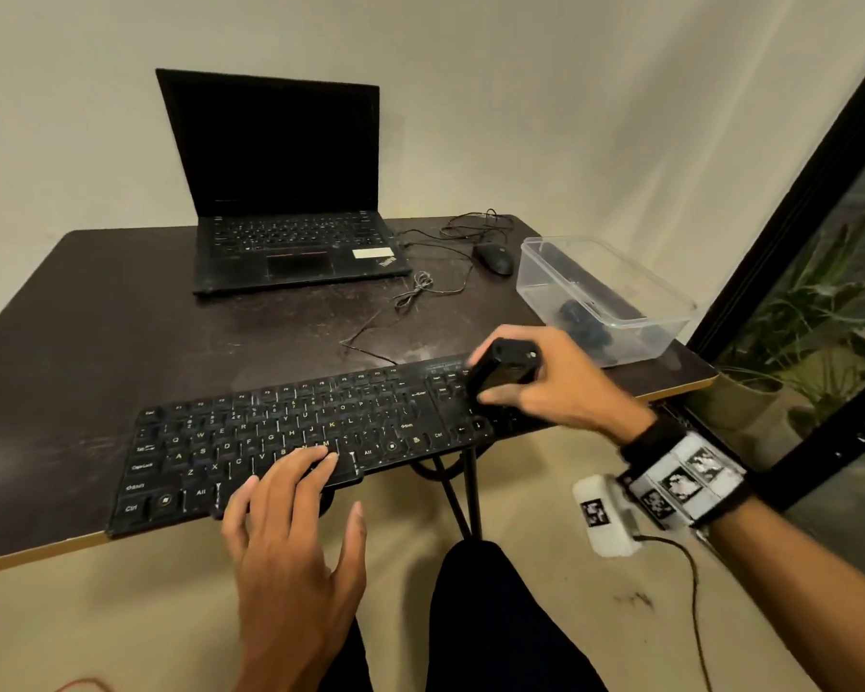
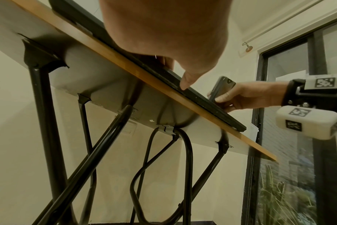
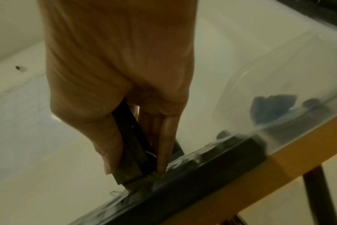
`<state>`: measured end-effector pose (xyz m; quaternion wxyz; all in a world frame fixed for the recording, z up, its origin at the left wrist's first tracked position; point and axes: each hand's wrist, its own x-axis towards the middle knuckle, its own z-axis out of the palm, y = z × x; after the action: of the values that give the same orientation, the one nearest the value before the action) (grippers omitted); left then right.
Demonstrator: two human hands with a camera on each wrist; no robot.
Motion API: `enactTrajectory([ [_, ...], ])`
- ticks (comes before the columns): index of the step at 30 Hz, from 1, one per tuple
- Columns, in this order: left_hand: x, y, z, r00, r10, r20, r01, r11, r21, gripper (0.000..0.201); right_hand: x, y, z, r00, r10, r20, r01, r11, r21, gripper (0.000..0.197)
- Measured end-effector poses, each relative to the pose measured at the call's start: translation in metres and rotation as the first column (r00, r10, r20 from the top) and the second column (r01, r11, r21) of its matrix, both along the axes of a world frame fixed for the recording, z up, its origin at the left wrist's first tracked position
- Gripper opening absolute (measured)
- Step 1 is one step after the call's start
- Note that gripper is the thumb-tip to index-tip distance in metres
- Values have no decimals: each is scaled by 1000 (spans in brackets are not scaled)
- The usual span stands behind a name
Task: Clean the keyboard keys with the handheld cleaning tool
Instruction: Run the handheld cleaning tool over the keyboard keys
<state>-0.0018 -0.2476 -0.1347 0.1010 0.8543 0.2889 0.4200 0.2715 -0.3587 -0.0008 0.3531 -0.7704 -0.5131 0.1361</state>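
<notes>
Black keyboard (image 1: 290, 442) lying along the near edge of the dark worktop (image 1: 96, 317). Right hand (image 1: 560, 387) wrapped around the black cleaning tool (image 1: 503, 369), its bristled end on the keys at the keyboard's right end. Left hand (image 1: 290, 536) open, straight fingers resting on the bottom key row. Behind: open laptop (image 1: 280, 192), wired mouse (image 1: 494, 258), and a clear plastic container (image 1: 605, 297) just beyond the right hand.

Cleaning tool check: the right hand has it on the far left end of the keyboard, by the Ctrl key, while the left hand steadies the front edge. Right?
Not quite. The right hand holds the cleaning tool at the right end of the keyboard, over the keys near the arrows, as the head view shows. The left hand does rest on the front edge.
</notes>
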Motion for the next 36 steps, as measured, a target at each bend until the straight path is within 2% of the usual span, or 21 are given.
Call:
enactTrajectory([
  [2, -1, -1, 0, 1000, -5, -3, 5, 1000, 10, 48, -23, 18, -3, 995, 90, 43, -88, 996, -34, 31],
  [4, -2, 0, 1, 1000, -15, -12, 15, 1000, 21, 49, -26, 27, -5, 988, 102, 113, -96, 994, -55, 31],
  [9, -2, 2, -2, 1000, -19, -9, 19, 1000, 25, 49, 32, -4, 2, 969, -195, 149, 211, 972, -100, 34],
  [12, 1, 1, -4, 1000, -7, 1, 7, 1000, 25, 49, 46, -8, 2, 944, -277, 178, 300, 946, -119, 33],
  [14, 1, 2, -5, 1000, 1, 0, -1, 999, 41, 49, 36, 2, 2, 958, -245, 150, 262, 959, -110, 33],
  [17, 1, 3, -6, 1000, 9, 3, -9, 998, 62, 49, 3, 26, 1, 995, -59, 75, 66, 993, -97, 33],
  [20, 2, 2, -7, 1000, 14, 14, -15, 998, 66, 50, -24, 50, -3, 991, 90, 100, -79, 991, -110, 33],
  [23, 2, 3, -7, 1000, 5, 15, -6, 997, 73, 51, -12, 46, 0, 990, 61, 124, -42, 988, -147, 35],
  [27, 3, 3, -7, 1000, 1, 25, -2, 998, 69, 50, 29, 13, 8, 978, -153, 143, 176, 971, -163, 34],
  [30, 4, 3, -8, 1000, 10, 20, -12, 997, 73, 50, 38, 9, 10, 961, -242, 135, 260, 954, -146, 33],
  [32, 4, 3, -10, 999, 23, 27, -25, 997, 77, 50, 28, 20, 9, 973, -193, 130, 211, 967, -142, 33],
  [36, 6, 6, -13, 999, 41, 28, -44, 993, 109, 51, -11, 51, 2, 991, 18, 132, 3, 988, -156, 34],
])
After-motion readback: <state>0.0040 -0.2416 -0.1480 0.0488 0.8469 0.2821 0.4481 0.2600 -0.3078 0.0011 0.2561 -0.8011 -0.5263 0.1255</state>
